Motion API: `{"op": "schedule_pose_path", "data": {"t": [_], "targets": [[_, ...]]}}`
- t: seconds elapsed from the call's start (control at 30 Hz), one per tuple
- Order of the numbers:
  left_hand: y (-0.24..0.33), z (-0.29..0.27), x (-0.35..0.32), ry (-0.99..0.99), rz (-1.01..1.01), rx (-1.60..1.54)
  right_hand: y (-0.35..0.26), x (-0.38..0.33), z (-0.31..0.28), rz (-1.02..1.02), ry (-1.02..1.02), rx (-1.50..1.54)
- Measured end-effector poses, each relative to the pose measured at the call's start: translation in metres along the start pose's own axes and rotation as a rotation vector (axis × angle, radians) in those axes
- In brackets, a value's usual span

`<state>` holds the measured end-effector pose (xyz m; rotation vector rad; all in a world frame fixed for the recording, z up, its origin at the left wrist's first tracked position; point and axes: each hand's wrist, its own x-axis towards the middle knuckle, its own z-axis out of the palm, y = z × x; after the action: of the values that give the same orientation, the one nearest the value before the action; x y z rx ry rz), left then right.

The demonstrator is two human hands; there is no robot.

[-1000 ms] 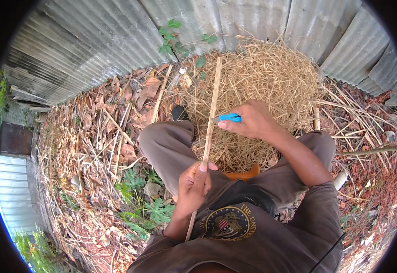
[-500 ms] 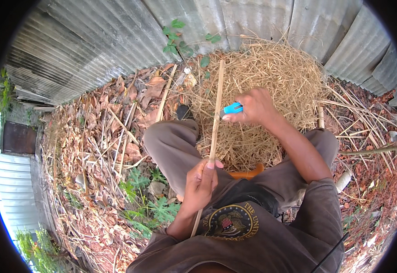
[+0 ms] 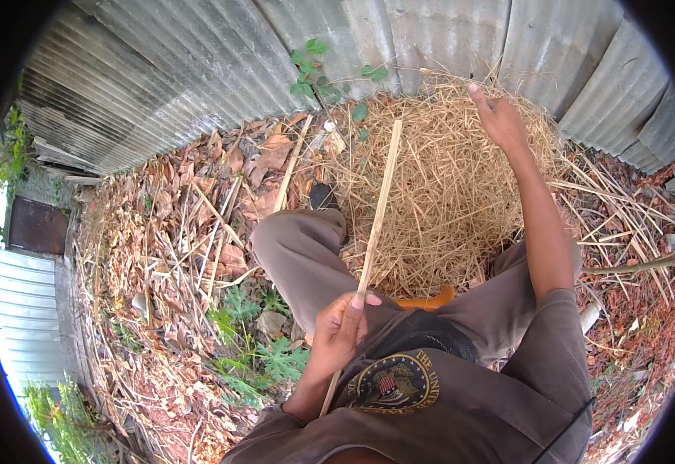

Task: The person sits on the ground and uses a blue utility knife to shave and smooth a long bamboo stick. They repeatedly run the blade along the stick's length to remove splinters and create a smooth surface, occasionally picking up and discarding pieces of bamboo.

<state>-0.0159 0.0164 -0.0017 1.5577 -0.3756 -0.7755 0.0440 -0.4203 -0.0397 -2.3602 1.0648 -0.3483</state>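
Note:
My left hand (image 3: 339, 331) is closed round a long pale strip of split bamboo (image 3: 384, 193), thumb pressed along it. The strip slants up and away from my lap, and its lower end passes under my forearm beside my shirt. Stretched far forward over a heap of thin straw-coloured shavings (image 3: 446, 209), my right hand (image 3: 501, 124) is closed and well apart from the strip. The blue-handled knife seen in it a moment before is almost wholly hidden by the fingers; just a small dark bit shows beyond the thumb.
A corrugated metal fence (image 3: 446, 39) stands behind the heap. Dry leaves (image 3: 167, 209) and loose strips cover the ground at left, with green plants (image 3: 279, 357) near my knee. More thin strips (image 3: 623, 205) and a stick (image 3: 639, 264) lie at right. An orange seat edge (image 3: 426, 300) shows between my legs.
My right hand has swung forward and right, away from the bamboo strip, and the blue knife handle has gone out of sight. My left hand keeps its hold on the strip.

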Motion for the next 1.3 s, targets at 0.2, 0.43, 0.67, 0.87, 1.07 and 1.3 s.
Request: {"op": "schedule_pose_path", "data": {"t": [0.2,0.43,0.67,0.87,1.07,1.3], "targets": [[0.009,0.009,0.029,0.021,0.040,0.018,-0.056,-0.121,0.028,-0.448,-0.344,0.255],[0.007,0.018,0.033,0.052,0.063,-0.024,-0.063,-0.139,0.028,-0.502,-0.453,0.231],[0.015,0.023,0.028,0.083,0.061,0.216,-0.062,-0.136,0.036,-0.606,-0.281,0.070],[0.016,0.025,0.028,0.088,0.039,0.302,-0.055,-0.125,0.048,-0.699,-0.179,0.011],[0.007,0.025,0.030,0.097,0.106,0.271,-0.054,-0.116,0.050,-0.742,-0.127,-0.022],[0.006,0.029,0.013,0.025,0.081,0.243,-0.041,-0.066,0.037,-0.469,-0.153,-0.102]]}}
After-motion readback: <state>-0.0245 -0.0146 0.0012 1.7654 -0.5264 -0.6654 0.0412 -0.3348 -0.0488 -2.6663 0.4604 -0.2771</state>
